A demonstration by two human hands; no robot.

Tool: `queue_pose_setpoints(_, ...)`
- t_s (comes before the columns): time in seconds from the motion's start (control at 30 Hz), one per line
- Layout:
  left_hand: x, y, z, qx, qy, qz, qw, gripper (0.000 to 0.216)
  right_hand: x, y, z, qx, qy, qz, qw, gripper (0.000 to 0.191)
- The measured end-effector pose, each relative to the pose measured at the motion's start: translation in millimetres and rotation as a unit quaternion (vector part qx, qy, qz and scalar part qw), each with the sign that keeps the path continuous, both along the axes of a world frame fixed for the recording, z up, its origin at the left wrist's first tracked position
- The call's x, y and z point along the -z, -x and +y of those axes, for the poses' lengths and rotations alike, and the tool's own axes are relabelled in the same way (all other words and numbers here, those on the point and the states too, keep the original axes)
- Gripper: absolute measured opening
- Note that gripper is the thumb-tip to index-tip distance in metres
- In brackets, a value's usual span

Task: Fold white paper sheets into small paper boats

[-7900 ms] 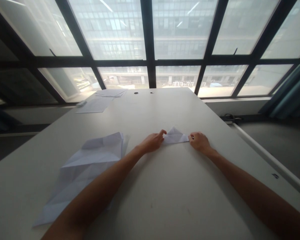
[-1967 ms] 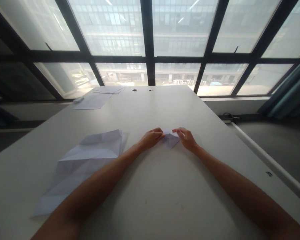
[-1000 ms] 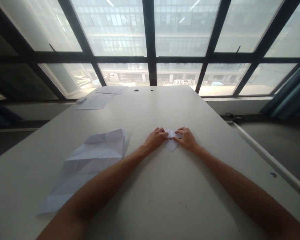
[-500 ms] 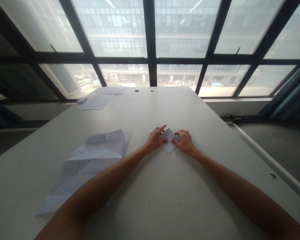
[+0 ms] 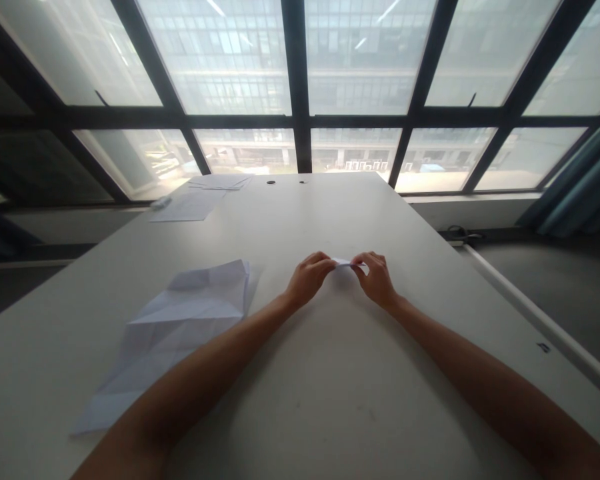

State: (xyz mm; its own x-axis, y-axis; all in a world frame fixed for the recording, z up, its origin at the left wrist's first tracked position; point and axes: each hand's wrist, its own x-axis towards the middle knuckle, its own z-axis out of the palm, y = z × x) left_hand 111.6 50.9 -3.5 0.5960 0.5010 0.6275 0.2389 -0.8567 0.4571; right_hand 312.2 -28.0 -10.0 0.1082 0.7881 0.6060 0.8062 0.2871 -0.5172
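Observation:
A small folded piece of white paper (image 5: 343, 263) is pinched between my two hands, seen almost edge-on a little above the table. My left hand (image 5: 310, 277) grips its left end, with fingers and thumb closed together. On the right end, my right hand (image 5: 375, 275) holds it between thumb and curled fingers. Much of the paper is hidden behind the fingertips. Left of my left forearm lies a large creased sheet of white paper (image 5: 180, 307), partly covered by that arm.
The white table (image 5: 300, 360) stretches toward the windows. At its far left lie several flat white sheets (image 5: 185, 205), with a crumpled pale item (image 5: 161, 203) beside them. Two small dark spots, one a round hole (image 5: 271, 182), mark the far end. A cable (image 5: 463, 233) sits beyond the right edge.
The small folded paper lay flat as a diamond; now it is lifted and tilted edge-on. Both hands have closed on its ends, and my left fingers, spread before, are drawn together.

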Motion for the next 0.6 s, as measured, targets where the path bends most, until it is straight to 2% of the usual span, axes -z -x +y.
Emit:
queue_pose_setpoints(0.1, 8.9, -3.2, 4.5, -0.007, 0.061, 0.047, 0.997, 0.034, 10.5, -5.7, 8.0, -0.012, 0.063, 0.017, 0.998, 0.012)
queue_pose_setpoints(0.17, 12.6, -4.0, 5.7, -0.026, 0.059, 0.069, 0.996, 0.044, 15.6, -7.7, 11.2, -0.017, 0.09, 0.024, 0.996, 0.02)
queue_pose_setpoints(0.33, 12.0, -2.1, 3.2, -0.06, -0.038, 0.181, 0.981, 0.019, 17.2, -7.1, 11.5, 0.023, 0.082, -0.062, 0.994, 0.015)
queue_pose_setpoints(0.47, 6.0, -2.6, 1.7, -0.056, -0.062, 0.237, 0.968, 0.036, 13.9, -3.5, 8.3, 0.012, 0.095, -0.082, 0.992, 0.015)
queue_pose_setpoints(0.6, 2.0, -3.6, 3.4, -0.063, -0.067, 0.261, 0.961, 0.026, 14.3, -3.4, 7.7, -0.022, 0.093, -0.071, 0.993, 0.026)
